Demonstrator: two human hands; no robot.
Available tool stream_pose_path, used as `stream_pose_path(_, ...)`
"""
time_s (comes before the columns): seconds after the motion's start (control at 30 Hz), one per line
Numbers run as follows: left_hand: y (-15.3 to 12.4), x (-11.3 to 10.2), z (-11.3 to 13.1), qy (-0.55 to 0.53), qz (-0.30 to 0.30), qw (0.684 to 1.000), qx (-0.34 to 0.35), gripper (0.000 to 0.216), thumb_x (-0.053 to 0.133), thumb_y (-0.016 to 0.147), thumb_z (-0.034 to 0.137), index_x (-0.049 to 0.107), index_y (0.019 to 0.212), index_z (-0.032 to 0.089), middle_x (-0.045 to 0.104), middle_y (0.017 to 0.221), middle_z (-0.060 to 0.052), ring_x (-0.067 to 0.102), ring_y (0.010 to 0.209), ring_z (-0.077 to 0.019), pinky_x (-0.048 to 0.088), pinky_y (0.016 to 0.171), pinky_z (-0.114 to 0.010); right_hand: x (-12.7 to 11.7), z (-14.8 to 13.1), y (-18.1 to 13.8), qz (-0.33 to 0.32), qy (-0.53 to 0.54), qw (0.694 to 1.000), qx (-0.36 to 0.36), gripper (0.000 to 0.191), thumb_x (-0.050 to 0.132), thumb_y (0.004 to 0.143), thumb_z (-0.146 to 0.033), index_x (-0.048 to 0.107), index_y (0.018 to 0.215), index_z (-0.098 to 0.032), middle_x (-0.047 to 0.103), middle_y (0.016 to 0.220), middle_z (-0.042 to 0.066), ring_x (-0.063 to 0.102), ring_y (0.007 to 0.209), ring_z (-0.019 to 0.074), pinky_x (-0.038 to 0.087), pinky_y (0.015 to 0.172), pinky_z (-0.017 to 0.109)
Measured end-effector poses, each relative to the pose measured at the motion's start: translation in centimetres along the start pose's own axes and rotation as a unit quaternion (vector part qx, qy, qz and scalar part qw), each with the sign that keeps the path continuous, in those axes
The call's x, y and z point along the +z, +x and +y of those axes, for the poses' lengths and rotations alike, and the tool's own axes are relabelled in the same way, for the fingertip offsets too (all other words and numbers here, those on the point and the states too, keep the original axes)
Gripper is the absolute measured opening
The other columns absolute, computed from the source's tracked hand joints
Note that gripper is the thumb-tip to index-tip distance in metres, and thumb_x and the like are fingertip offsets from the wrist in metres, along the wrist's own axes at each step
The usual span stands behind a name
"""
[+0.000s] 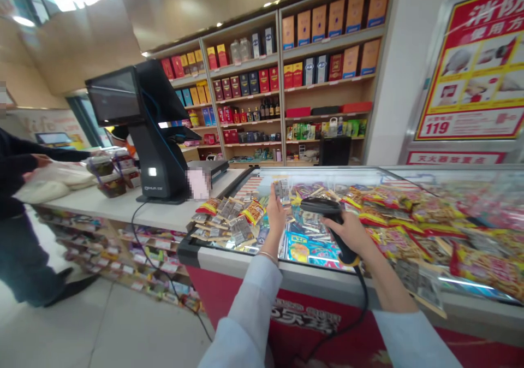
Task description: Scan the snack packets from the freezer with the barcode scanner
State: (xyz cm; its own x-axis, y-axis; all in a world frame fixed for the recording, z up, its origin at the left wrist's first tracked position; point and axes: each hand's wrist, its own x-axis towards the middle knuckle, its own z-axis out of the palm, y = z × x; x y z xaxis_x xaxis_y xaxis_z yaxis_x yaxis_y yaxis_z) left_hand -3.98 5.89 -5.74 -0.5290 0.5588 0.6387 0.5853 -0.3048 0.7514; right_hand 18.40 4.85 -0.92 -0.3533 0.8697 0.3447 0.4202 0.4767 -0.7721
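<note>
My left hand (275, 215) is raised above the glass-topped freezer (254, 261), fingers closed on a small snack packet (281, 189) held upright. To its right, my right hand (347, 231) grips a black handheld barcode scanner (325, 208), whose head points left toward the packet. The scanner's black cable (362, 297) hangs down the front of the freezer. A heap of small snack packets (231, 218) lies on the glass just left of my left hand.
A black checkout terminal (143, 128) stands on the white counter (123, 207) to the left. A person in dark clothes (16, 204) stands at the far left holding a white bag. More packets (450, 231) cover the glass at right. Shelves of boxes (286, 73) line the back wall.
</note>
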Motion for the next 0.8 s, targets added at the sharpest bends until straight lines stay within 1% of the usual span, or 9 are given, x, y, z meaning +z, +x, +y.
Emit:
stream_pose_path(0.17, 0.2, -0.3, -0.2, 0.008, 0.022, 0.999, 0.025, 0.057, 0.034, 0.099, 0.022, 0.031, 0.156, 0.021, 0.053, 0.148, -0.012, 0.056, 0.129, -0.0211, 0.041, 0.113, -0.038, -0.6, 0.0, -0.1, 0.031, -0.011, 0.999, -0.02, 0.025, 0.062, 0.071, -0.043, 0.065, 0.063, -0.019, 0.069, 0.061, 0.007, 0.066, 0.062, 0.0256, 0.046, 0.057, 0.032)
stream_pose_path(0.27, 0.2, -0.5, -0.1, 0.016, 0.024, 0.999, 0.036, 0.056, 0.031, 0.098, 0.019, 0.036, 0.154, 0.02, 0.053, 0.149, -0.011, 0.052, 0.134, -0.0199, 0.037, 0.116, -0.036, -0.8, -0.3, -0.2, 0.018, -0.004, 1.0, -0.016, 0.025, 0.063, 0.071, -0.042, 0.064, 0.06, -0.02, 0.067, 0.057, 0.005, 0.064, 0.057, 0.024, 0.044, 0.055, 0.032)
stream_pose_path(0.33, 0.2, -0.6, 0.0, 0.028, 0.023, 0.999, 0.032, 0.055, 0.03, 0.098, 0.018, 0.038, 0.153, 0.019, 0.053, 0.148, -0.012, 0.051, 0.135, -0.0194, 0.036, 0.116, -0.035, -0.9, -0.4, -0.2, 0.017, 0.015, 1.0, -0.01, 0.024, 0.064, 0.07, -0.041, 0.062, 0.057, -0.021, 0.064, 0.051, 0.004, 0.061, 0.052, 0.0222, 0.043, 0.053, 0.031)
stream_pose_path(0.47, 0.2, -0.5, 0.1, 0.039, 0.025, 0.999, 0.015, 0.055, 0.03, 0.098, 0.019, 0.037, 0.153, 0.019, 0.058, 0.142, -0.013, 0.052, 0.133, -0.0194, 0.036, 0.116, -0.035, -0.9, -0.4, -0.4, 0.02, 0.055, 0.998, -0.001, 0.021, 0.071, 0.066, -0.037, 0.063, 0.054, -0.022, 0.061, 0.046, 0.001, 0.057, 0.045, 0.019, 0.04, 0.048, 0.029)
stream_pose_path(0.6, 0.1, -0.2, -0.1, 0.037, 0.024, 0.999, 0.009, 0.055, 0.031, 0.098, 0.017, 0.038, 0.153, 0.018, 0.06, 0.139, -0.015, 0.054, 0.131, -0.0207, 0.037, 0.115, -0.037, -0.5, -0.4, -0.6, 0.002, 0.122, 0.992, 0.038, 0.022, 0.072, 0.065, -0.038, 0.062, 0.055, -0.021, 0.06, 0.043, 0.001, 0.055, 0.039, 0.0172, 0.041, 0.043, 0.028)
stream_pose_path(0.67, 0.1, -0.3, -0.3, 0.039, 0.024, 0.999, 0.009, 0.055, 0.031, 0.097, 0.016, 0.04, 0.152, 0.018, 0.06, 0.138, -0.016, 0.055, 0.131, -0.0211, 0.038, 0.114, -0.038, 0.0, -0.6, -0.5, 0.0, 0.197, 0.979, 0.06, 0.024, 0.072, 0.065, -0.04, 0.061, 0.057, -0.02, 0.06, 0.045, 0.001, 0.055, 0.037, 0.0167, 0.042, 0.04, 0.028)
stream_pose_path(0.7, 0.2, -0.5, -0.4, 0.044, 0.028, 0.999, 0.008, 0.055, 0.031, 0.097, 0.016, 0.04, 0.151, 0.017, 0.06, 0.139, -0.016, 0.055, 0.132, -0.0211, 0.038, 0.114, -0.038, 0.4, -0.6, -0.4, -0.002, 0.244, 0.967, 0.069, 0.025, 0.073, 0.064, -0.041, 0.062, 0.059, -0.02, 0.061, 0.046, 0.001, 0.054, 0.037, 0.0163, 0.043, 0.039, 0.028)
stream_pose_path(0.8, 1.4, -2.3, -0.6, 0.091, 0.068, 0.993, -0.018, 0.056, 0.032, 0.096, 0.015, 0.039, 0.152, 0.017, 0.055, 0.145, -0.016, 0.053, 0.133, -0.0218, 0.04, 0.113, -0.038, 2.0, -0.9, 0.4, 0.001, 0.365, 0.926, 0.099, 0.027, 0.074, 0.062, -0.043, 0.062, 0.061, -0.018, 0.06, 0.047, 0.0, 0.052, 0.036, 0.0144, 0.043, 0.036, 0.027)
